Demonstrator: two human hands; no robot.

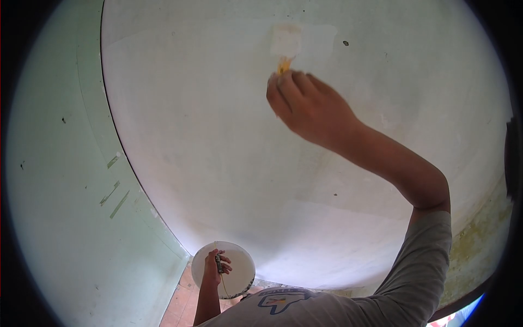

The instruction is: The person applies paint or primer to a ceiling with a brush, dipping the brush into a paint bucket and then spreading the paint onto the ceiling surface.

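Observation:
My right hand (305, 101) is raised against the pale wall (218, 136), its fingers closed round a small yellow tool (284, 65). Just above the tool, a lighter square patch (286, 41) shows on the wall. Low in the view, my left hand (217, 264) is wrapped round a dark handle (219, 264) in front of a round white disc-like thing (239, 272). A thin yellow strand hangs down from the handle over the disc. How the handle joins the disc cannot be made out.
A greenish wall (60, 152) with scratch marks meets the pale wall at a corner on the left. Reddish floor tiles (184, 297) show below. At the right edge are a dark object (511, 158) and a stained wall area (476, 245).

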